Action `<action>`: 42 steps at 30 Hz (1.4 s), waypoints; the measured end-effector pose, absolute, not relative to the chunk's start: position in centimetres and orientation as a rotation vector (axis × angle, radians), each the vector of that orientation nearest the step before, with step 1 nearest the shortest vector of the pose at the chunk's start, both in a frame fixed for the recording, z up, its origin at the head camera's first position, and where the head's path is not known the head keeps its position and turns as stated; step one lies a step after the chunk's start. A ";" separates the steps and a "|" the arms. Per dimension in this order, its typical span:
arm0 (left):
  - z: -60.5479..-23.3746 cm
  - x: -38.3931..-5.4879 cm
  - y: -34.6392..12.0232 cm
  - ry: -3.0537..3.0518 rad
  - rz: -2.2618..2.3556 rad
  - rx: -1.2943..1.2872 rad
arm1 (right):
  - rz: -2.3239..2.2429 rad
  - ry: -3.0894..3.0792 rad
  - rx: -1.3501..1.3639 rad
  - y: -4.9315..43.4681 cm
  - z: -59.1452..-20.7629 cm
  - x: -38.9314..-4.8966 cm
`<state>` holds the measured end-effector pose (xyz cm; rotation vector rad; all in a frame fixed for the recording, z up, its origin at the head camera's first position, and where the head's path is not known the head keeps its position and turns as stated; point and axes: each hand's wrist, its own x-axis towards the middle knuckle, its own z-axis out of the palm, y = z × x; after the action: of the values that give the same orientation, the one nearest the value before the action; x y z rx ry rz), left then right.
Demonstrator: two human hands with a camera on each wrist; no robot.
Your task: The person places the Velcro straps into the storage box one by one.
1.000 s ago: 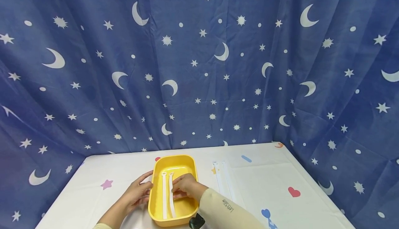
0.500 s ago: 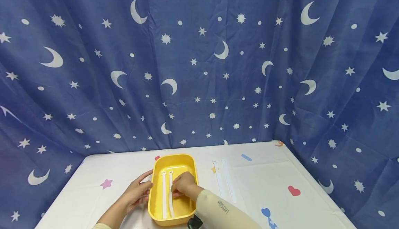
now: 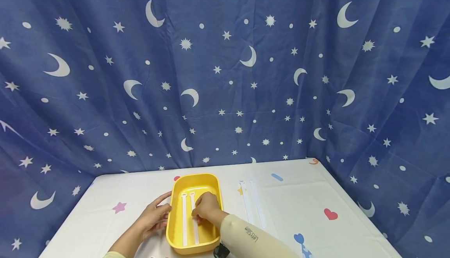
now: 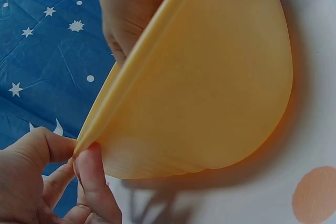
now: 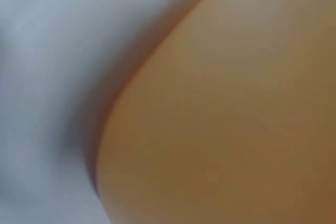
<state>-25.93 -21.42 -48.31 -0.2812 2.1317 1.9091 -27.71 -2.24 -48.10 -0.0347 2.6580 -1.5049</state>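
In the head view, a yellow open-topped tray [image 3: 193, 249] with rounded corners stands on the table. Two long white straps [image 3: 184, 221] with slotted heads lie lengthwise side by side in it. My left hand [image 3: 152, 216] grips the tray's left rim, and the left wrist view shows thumb and fingers [image 4: 94, 174] pinching that edge. Reaching in from the right, my right hand [image 3: 207, 206] holds the right-hand strap [image 3: 196, 233] near its middle, its fingertips partly hidden. The tray's blurred outer wall [image 5: 220, 114] fills most of the right wrist view.
Two more white straps [image 3: 257, 203] lie on the white patterned tablecloth [image 3: 281, 215] to the right of the tray. A blue curtain [image 3: 211, 74] with moons and stars hangs behind and along the sides. A dark object [image 3: 221, 250] shows below my right forearm.
The right-hand strap has gone from bowed to straight, its lower end shifting slightly right with my right hand's small movement. My left hand stays on the rim.
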 end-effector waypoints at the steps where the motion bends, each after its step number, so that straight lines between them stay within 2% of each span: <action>1: -48.3 -25.9 -21.4 2.135 1.910 -0.283 | -1.495 2.660 -0.044 -2.2 -47.7 -27.7; 13: -48.0 -25.8 -21.8 2.136 1.910 -0.310 | -1.495 2.569 -0.131 0.0 -40.8 -29.2; 23: -48.3 -25.8 -21.8 2.132 1.912 -0.315 | -1.508 2.624 -0.052 5.8 -37.8 -32.3; 32: -48.0 -25.9 -21.4 2.150 1.906 -0.333 | -1.512 2.677 0.126 12.5 -38.8 -33.2; 42: -48.0 -25.7 -21.3 2.145 1.906 -0.308 | -1.531 2.681 0.345 17.3 -43.1 -33.0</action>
<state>-25.69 -21.25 -47.96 -0.3084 2.1445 1.9060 -32.96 17.32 -43.10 0.3453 2.6808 -1.5307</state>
